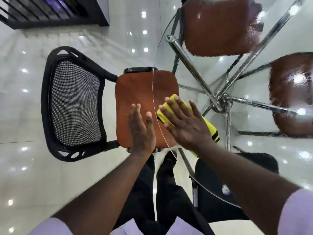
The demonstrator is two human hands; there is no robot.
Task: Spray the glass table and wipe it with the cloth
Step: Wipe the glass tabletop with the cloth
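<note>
We see a yellow cloth (177,106) with black trim, an orange-brown chair seat (135,89), black mesh backrest (76,104), lilac sleeves (298,212), glossy white floor (25,175).

Both forearms are bare, with short lilac sleeves (298,216) ending above the elbows. Black trousers (169,192) cover the legs, and a dark shoe (169,157) shows below.

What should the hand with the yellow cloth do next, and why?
Probably slide the yellow cloth inward from the rim. The right hand presses it flat near the edge of the glass table, and droplets show farther in. The left hand is empty.
</note>
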